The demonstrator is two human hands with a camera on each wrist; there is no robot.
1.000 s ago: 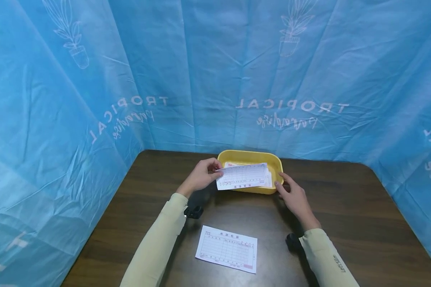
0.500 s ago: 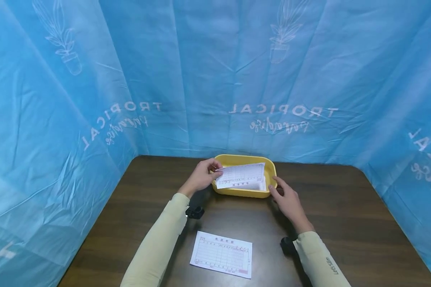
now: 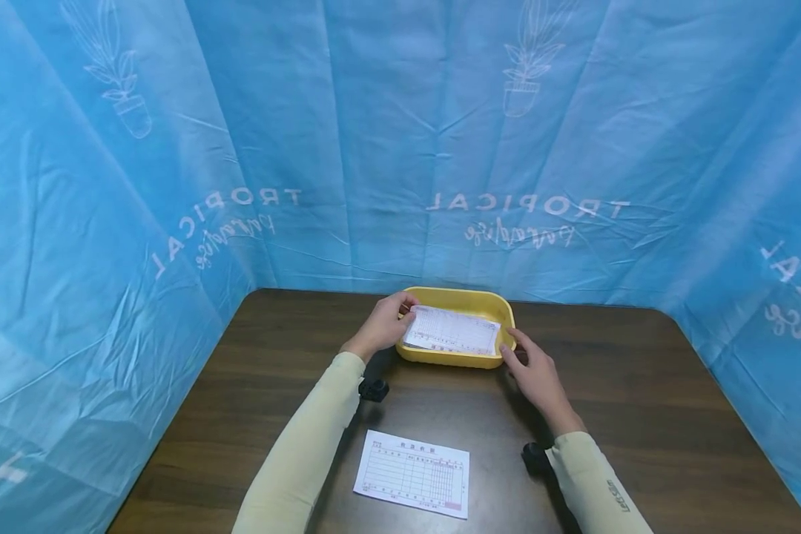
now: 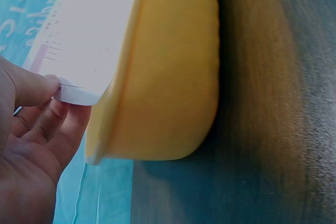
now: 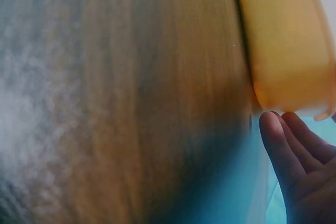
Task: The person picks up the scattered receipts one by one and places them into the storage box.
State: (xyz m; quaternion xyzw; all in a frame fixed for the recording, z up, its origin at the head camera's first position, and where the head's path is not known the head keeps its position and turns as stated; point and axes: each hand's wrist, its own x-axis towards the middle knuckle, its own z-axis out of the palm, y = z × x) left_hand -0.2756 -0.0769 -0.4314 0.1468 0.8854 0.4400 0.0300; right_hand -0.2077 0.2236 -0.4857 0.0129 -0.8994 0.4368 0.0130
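A yellow plastic basket point(image 3: 449, 359) stands near the far edge of the table. Between thumb and fingers, my left hand point(image 3: 382, 326) pinches the left end of a white printed receipt form point(image 3: 452, 329), which lies over the basket's inside. In the left wrist view the pinched end of the form point(image 4: 100, 30) bends up a little above the rim. At the basket's right end my right hand point(image 3: 539, 380) touches the wall with extended thumb and fingers point(image 5: 272, 129). Another receipt form point(image 3: 411, 475) lies flat on the table, nearer to me.
The dark wood-grain table point(image 3: 294, 348) has rounded far corners. Blue printed curtains point(image 3: 387, 148) hang behind it and on both sides. A black wrist camera point(image 3: 374, 390) sits on the left wrist, and another camera point(image 3: 535, 460) on the right.
My left hand has shifted slightly to the right and the form in it has gone from tilted over the front rim to lying down inside the basket. The right hand stays at the basket's end.
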